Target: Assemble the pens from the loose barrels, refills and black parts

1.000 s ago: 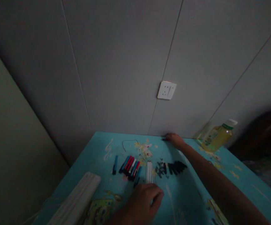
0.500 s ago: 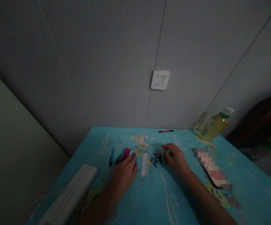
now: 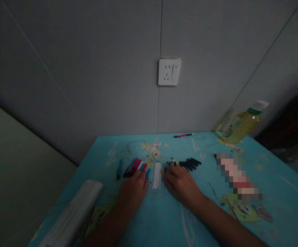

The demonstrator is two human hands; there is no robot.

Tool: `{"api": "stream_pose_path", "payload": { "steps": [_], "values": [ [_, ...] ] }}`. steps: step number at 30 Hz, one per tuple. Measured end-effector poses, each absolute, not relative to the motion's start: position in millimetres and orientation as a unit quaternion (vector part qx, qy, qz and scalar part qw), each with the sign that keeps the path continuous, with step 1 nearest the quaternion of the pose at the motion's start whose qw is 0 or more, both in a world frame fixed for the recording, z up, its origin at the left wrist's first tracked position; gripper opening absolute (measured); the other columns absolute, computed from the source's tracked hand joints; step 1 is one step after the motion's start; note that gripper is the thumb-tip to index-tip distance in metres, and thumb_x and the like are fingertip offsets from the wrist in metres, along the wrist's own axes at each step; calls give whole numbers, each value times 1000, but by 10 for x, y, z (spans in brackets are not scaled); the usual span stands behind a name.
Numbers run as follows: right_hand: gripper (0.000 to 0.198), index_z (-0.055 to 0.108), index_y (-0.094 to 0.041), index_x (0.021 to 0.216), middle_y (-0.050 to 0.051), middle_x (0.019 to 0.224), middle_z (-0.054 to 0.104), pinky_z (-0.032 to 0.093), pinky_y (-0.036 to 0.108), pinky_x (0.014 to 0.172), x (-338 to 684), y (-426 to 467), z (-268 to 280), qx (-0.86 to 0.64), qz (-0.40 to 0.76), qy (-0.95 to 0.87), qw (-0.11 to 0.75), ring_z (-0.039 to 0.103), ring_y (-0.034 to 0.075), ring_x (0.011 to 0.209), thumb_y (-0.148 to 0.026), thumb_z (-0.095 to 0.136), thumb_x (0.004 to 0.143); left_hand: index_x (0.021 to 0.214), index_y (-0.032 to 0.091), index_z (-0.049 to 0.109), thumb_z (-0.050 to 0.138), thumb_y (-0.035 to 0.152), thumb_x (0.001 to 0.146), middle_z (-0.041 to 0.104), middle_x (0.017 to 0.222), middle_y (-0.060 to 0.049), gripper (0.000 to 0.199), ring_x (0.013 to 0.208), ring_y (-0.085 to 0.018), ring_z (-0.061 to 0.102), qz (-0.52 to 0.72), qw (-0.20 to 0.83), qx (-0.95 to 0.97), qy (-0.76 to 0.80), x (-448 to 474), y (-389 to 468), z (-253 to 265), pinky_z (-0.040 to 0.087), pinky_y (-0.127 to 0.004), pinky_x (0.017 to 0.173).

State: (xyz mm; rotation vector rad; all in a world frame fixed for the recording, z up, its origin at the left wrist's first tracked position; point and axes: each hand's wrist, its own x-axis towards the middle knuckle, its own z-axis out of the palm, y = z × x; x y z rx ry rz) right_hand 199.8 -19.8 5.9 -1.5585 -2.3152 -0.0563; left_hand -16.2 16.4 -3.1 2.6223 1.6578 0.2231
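Your two bare forearms reach forward from the lower edge of the frame, converging slightly. Your left hand [image 3: 132, 192] lies palm down, fingers together and pointing ahead. Your right hand [image 3: 181, 184] rests palm down just beside it, fingers loosely spread and angled toward the left.

bare tabletop [image 3: 164, 219] nearside; pens [image 3: 135, 166], bottle [image 3: 241, 125] beyond

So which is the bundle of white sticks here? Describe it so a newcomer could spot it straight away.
Start at the blue table below the wall socket. Near its middle, the left hand and right hand rest side by side. The white sticks lie in the gap between them, a pale narrow bundle, unlike the red and blue pens to their left and the black pieces to their right.
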Motion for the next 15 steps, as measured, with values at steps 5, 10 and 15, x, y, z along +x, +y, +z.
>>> {"api": "stream_pose_path", "payload": {
  "steps": [5, 10, 15],
  "values": [
    [11, 69, -22, 99, 6, 92, 62, 40, 35, 80, 1941, -228, 0, -569, -21, -808, 148, 55, 21, 90, -25, 64, 90, 110, 22, 64, 40, 29, 98, 67, 105, -6, 27, 87, -20, 68, 67, 14, 849, 524, -150, 129, -31, 52, -27, 65],
    [18, 68, -23, 109, 6, 95, 62, 38, 34, 79, 1964, -224, 27, -562, -14, -813, 150, 55, 21, 91, -25, 62, 92, 104, 22, 66, 39, 27, 99, 68, 102, -6, 28, 83, -20, 68, 58, 16, 849, 525, -142, 118, -1, 51, -27, 62],
    [17, 68, -25, 109, 4, 92, 61, 37, 33, 79, 1934, -235, 42, -533, -16, -831, 157, 53, 19, 90, -25, 60, 95, 103, 21, 67, 42, 28, 98, 68, 101, -6, 26, 85, -21, 68, 79, -2, 855, 512, -161, 115, -31, 52, -28, 65]
  ]
}}
